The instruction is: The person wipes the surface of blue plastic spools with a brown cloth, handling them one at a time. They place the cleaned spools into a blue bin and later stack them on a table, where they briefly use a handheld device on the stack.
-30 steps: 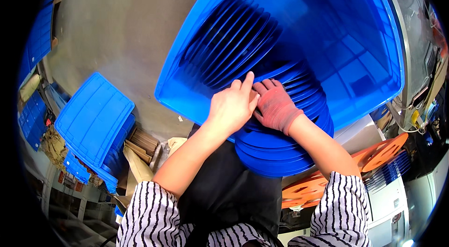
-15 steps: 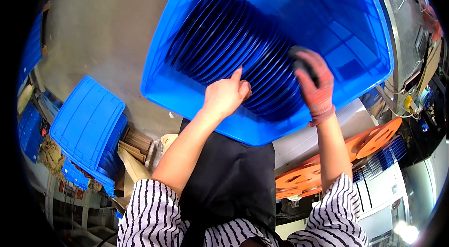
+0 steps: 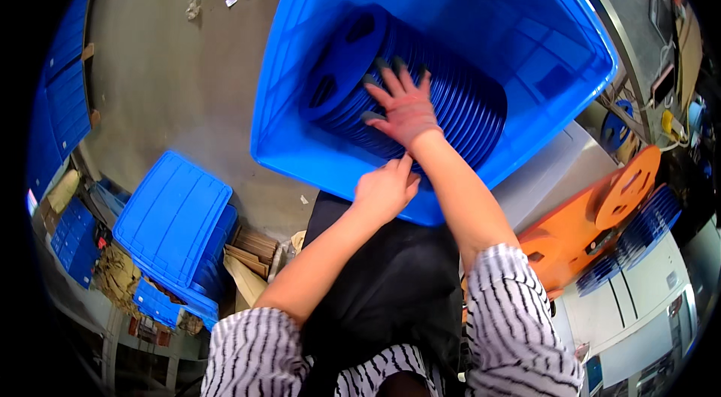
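A row of thin dark blue slotted discs (image 3: 469,108) lies on edge in a large blue plastic bin (image 3: 274,138). The disc at the left end turns its flat face with cut-outs towards me. My right hand (image 3: 408,108), in a red glove with grey fingertips, rests spread over the upper edges towards the row's left part; nothing is in its grasp. At the near side of the row, my bare left hand (image 3: 383,193) reaches its index finger up beside my right wrist. Its other fingers are curled, and I see nothing held in them.
Orange slotted discs (image 3: 586,224) and more blue discs (image 3: 650,228) stand right of the bin. A blue lidded crate (image 3: 173,217) and folded cardboard (image 3: 251,250) are at lower left. A metal-edged table (image 3: 612,21) runs along the right; blue crates (image 3: 67,108) line the far left.
My right hand has swung left from the row's right end onto its upper edges. The left-end discs, fanned before, now sit closer together with a flat face showing. The view has shifted slightly.
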Tool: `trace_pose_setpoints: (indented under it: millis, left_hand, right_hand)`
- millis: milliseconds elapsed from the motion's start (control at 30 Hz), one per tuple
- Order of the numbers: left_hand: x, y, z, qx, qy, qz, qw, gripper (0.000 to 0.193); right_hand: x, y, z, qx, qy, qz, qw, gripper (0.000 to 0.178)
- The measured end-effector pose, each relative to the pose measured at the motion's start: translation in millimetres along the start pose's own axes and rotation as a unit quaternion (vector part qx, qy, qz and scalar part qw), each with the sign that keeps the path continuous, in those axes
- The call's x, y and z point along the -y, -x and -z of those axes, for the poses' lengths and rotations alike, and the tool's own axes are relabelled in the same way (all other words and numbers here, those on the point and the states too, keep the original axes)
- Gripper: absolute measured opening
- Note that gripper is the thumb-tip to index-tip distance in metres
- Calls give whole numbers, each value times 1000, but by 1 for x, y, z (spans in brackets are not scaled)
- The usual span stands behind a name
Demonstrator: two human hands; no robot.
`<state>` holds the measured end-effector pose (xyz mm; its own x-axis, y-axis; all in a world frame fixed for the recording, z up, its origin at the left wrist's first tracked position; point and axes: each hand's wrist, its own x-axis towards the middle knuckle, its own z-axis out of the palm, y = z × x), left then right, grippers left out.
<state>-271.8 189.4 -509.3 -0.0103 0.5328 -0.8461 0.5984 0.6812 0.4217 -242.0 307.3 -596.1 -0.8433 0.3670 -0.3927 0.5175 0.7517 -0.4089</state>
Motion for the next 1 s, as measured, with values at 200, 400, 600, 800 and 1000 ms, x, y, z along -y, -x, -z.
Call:
trace_pose_setpoints:
  millis: [200,400,600,800,1000]
  left_hand:
    - [69,96,-1,-31,79,-76,993,52]
    - [52,130,23,126,356,46,925,59]
    - [1,136,3,104,184,-38,977,51]
    - [-83,138,-38,111,164,36,979,42]
    - [-160,149,-81,114,221,75,966,37]
  right_hand:
    - [16,24,36,80,30,-61,994,63]
    - [37,137,62,-62,-98,-155,981,63]
    - [-35,338,135,-247,-128,-288,916,67]
    - [-185,532,202,-574,-304,-509,565,77]
    - [-363,582,257,-642,-182,-510,543,91]
